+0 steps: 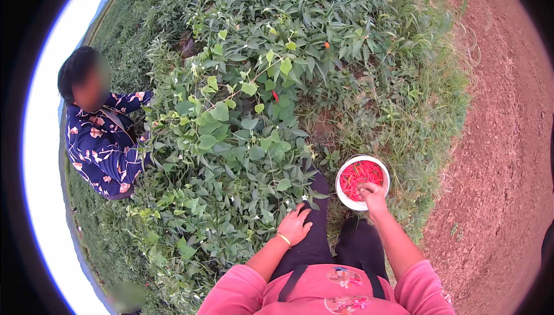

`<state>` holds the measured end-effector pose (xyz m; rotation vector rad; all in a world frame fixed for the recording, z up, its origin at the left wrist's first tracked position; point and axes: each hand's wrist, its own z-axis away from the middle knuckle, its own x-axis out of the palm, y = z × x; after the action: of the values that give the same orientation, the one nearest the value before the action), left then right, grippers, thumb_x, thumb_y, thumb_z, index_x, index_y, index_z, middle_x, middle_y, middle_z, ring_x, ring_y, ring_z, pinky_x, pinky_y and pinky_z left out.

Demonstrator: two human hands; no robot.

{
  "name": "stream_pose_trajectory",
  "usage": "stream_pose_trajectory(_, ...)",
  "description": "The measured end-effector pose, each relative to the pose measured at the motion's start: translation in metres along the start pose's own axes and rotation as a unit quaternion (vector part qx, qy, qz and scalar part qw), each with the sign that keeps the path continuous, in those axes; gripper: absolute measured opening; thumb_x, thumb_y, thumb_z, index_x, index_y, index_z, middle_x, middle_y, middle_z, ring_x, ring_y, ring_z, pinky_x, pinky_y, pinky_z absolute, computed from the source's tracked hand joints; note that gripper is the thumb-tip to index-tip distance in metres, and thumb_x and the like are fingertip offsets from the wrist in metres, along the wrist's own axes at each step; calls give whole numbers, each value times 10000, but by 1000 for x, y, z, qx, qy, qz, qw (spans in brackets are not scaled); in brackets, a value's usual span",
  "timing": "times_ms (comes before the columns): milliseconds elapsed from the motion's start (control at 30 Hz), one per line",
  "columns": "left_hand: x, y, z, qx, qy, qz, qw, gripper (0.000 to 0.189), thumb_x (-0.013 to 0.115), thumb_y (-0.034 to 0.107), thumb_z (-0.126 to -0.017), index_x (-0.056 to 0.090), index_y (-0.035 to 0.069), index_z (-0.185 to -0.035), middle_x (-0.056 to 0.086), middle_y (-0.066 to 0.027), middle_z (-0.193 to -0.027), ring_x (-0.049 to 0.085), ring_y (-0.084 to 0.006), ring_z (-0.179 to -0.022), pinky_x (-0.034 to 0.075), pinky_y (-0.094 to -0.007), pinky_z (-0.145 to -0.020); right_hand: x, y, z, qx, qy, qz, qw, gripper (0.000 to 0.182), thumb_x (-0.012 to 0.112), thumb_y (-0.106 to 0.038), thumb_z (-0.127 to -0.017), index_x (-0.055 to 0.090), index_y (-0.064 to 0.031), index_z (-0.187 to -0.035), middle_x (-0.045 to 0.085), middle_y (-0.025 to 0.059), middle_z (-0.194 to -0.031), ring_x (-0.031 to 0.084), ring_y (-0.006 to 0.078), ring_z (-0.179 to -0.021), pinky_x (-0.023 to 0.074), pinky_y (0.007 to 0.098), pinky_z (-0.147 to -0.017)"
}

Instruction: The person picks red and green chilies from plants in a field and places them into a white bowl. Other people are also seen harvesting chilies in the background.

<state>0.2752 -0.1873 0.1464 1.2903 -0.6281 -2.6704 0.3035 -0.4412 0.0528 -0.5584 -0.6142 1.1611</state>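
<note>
A white bucket [339, 190] holding many red chili peppers [362, 175] stands on grassy ground in front of my right leg. Over its near part is my right hand [371, 193], fingers bent down onto the peppers; whether they grip one cannot be told. My left hand [295, 225], with a yellow bangle at the wrist, lies beside my left thigh at the edge of the leafy pepper plants [242, 185], its fingers apart and nothing seen in it. A red chili pepper [275, 96] hangs among the leaves ahead, and an orange-red one [326, 44] farther off.
At the left, a person in a dark floral jacket [104, 154] stands among the plants, both arms reaching into them. A heart-leaved vine [233, 95] spreads over the pepper plants. Tall grass [437, 81] borders a strip of bare reddish soil [497, 163] on the right.
</note>
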Motion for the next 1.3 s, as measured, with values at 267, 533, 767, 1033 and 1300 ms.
stream_pose_trajectory(267,8,-59,-59,-54,-126,-30,990,398,401,414,-844,573,116,-1044,626,-95,-985,554,-295,-977,369,-418,-934,268,-105,-180,-91,-105,-66,988,233,488,24,-815,567,47,-1034,630,114,-916,607,174,-866,486,263,-719)
stream_pose_trajectory(533,9,-118,-62,-73,-91,62,991,298,468,284,-841,557,73,-1032,618,-93,-921,584,-258,-910,420,-397,-883,352,-80,-308,-186,109,246,945,359,677,-268,-705,580,-59,-980,642,122,-883,609,304,-807,458,376,-719)
stream_pose_trajectory(767,8,-127,-91,-101,-104,66,987,291,453,246,-849,555,59,-1048,611,-103,-955,583,-256,-924,434,-384,-866,328,-93,-324,-215,54,257,941,315,568,-249,-802,543,-41,-1037,603,135,-903,583,288,-853,469,373,-752)
stream_pose_trajectory(1033,17,-125,-115,-25,-111,-3,994,286,436,202,-860,553,43,-1067,603,-115,-994,581,-255,-941,451,-369,-846,248,-108,-298,148,-367,-189,899,351,505,-182,-873,460,3,-1168,553,129,-1057,528,183,-1018,464,301,-846)
stream_pose_trajectory(1300,-35,-85,-120,130,-105,-169,971,273,479,119,-840,548,5,-1077,607,-131,-999,595,-256,-915,475,-333,-795,101,-51,-142,42,-12,-408,912,147,490,-100,-883,541,-10,-987,560,85,-744,584,226,-706,518,386,-681)
